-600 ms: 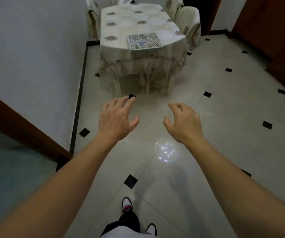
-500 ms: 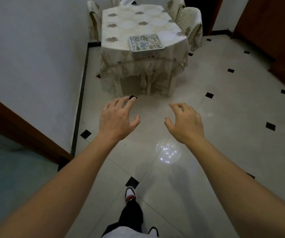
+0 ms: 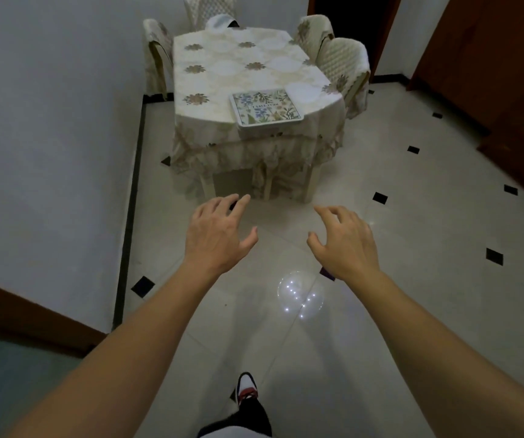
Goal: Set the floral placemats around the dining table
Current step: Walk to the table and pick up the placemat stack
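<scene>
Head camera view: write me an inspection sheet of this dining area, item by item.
Surface: dining table under a cream flower-print tablecloth.
Job's things: floral placemats, apparently one stack, at the table's near edge, right of centre; none laid at any seat.
Clutter: nothing seen.
Grippers: left hand and right hand both open and empty, fingers spread, held out over the floor short of the table.
Cables: nothing seen.
Surroundings: covered chairs round the table; white wall on the left; pale tiled floor with black diamond insets; dark wooden door on the right; the person's shoe near the bottom edge.
</scene>
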A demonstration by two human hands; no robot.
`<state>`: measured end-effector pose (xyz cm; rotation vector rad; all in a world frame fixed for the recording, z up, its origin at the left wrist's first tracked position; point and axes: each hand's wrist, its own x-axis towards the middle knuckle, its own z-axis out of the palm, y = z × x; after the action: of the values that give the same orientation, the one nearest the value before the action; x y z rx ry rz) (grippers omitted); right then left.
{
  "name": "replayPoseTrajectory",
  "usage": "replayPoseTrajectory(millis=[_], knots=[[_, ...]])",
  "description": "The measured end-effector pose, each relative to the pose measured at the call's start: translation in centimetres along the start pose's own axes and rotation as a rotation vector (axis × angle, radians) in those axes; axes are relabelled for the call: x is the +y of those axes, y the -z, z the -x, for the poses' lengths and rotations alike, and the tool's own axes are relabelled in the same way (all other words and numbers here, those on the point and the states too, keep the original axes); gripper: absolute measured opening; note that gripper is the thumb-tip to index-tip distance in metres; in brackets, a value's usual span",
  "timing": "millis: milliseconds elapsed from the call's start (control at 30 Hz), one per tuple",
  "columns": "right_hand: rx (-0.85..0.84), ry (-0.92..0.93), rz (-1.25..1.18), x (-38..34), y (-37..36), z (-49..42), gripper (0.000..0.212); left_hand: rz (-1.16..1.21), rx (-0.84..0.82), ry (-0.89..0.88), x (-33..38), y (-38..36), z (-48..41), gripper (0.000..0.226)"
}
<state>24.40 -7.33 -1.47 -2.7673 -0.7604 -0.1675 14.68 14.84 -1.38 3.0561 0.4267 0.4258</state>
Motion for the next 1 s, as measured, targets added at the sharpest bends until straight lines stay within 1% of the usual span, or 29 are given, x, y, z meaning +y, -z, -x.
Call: replayPoseTrajectory(millis=[300, 467, 600, 700, 833, 1000], knots=[[0.0, -0.042, 0.022, -1.8, -2.3, -9.4, 0.057, 0.039, 0.019, -0.04, -4.7, -2.2, -10.0, 0.067], [0.014, -0.048, 0.032, -1.2, -3.2, -14.4, 0.057, 0.06, 0.031, -0.034, -6.0, -3.9, -15.1, 0.066], [-0.006, -0.063, 0.028, -0.5, -4.2, -19.0, 0.056, 0.055, 0.041, -0.034, -6.3, -5.4, -19.4, 0.064], [-0.016, -0.042, 0.028, 0.8, -4.7, -23.0, 0.055, 0.041, 0.034, -0.031, -6.3, -6.5, -23.1, 0.064], [0.025, -0.016, 0.017, 3.8, -4.7, -29.6, 0.056, 0.023, 0.049, -0.017, -5.8, -7.7, -28.8, 0.065], [0.039, -0.001, -0.01, 7.5, -4.9, -38.1, 0.056, 0.026, 0.051, 0.024, -3.7, -9.1, -37.1, 0.066]])
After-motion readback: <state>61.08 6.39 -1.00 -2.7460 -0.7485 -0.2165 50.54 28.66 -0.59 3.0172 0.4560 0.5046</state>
